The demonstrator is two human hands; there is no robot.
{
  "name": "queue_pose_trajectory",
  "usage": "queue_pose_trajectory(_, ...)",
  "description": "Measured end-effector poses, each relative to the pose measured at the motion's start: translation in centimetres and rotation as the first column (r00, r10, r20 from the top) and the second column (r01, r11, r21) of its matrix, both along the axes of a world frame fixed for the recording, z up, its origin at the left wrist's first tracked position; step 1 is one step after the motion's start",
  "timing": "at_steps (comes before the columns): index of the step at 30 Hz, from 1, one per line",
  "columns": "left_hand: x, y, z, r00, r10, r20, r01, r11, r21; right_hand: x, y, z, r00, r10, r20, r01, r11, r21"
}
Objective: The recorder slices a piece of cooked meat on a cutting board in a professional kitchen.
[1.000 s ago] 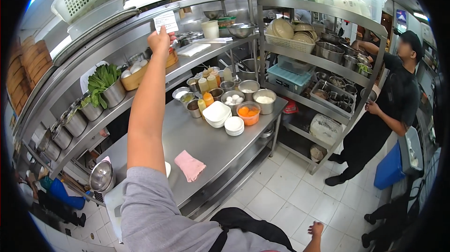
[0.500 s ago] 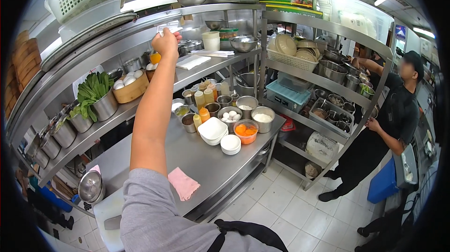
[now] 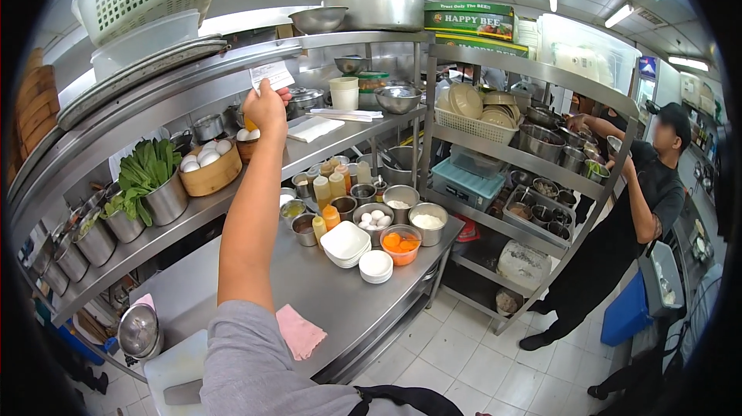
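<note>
My left hand (image 3: 267,109) is raised at the end of my outstretched arm, in front of the upper metal shelf. Its fingers are closed on the lower edge of a white printed paper slip (image 3: 273,74), which stands up against the shelf's front rail (image 3: 232,60). Beneath the hand, on the middle shelf, lie a folded white cloth (image 3: 315,128) and a steamer basket of eggs (image 3: 212,176). My right hand does not show.
On the steel table (image 3: 224,261) are sauce bottles (image 3: 331,217), stacked white bowls (image 3: 345,244), a tub of orange yolks (image 3: 400,244) and a pink cloth (image 3: 300,332). A co-worker (image 3: 645,184) in dark clothes stands by the right-hand rack (image 3: 533,153).
The slip now faces me more fully, higher above my fingers. My left hand sits slightly lower in the view. The co-worker's nearer hand has risen toward the rack, and the view has shifted slightly.
</note>
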State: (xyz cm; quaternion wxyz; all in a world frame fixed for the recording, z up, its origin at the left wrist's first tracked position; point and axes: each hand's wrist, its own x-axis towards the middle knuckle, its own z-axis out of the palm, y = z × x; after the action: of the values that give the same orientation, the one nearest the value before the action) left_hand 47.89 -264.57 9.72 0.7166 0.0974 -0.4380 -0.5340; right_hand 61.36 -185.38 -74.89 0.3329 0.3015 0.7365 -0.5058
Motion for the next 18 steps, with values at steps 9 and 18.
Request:
queue_pose_trajectory(9, 0.3, -1.0, -0.8, 0.993, -0.041, 0.114, 0.055, 0.991, -0.121, 3.4, -1.0, 3.8, 0.998, -0.052, 0.026, 0.054, 0.997, -0.059)
queue_pose_trajectory(18, 0.4, 0.9, -1.0, 0.979, -0.004, 0.203, 0.018, 0.998, -0.067, 4.2, -2.7, 8.1, 0.999, 0.010, 0.036, -0.007, 0.997, -0.083)
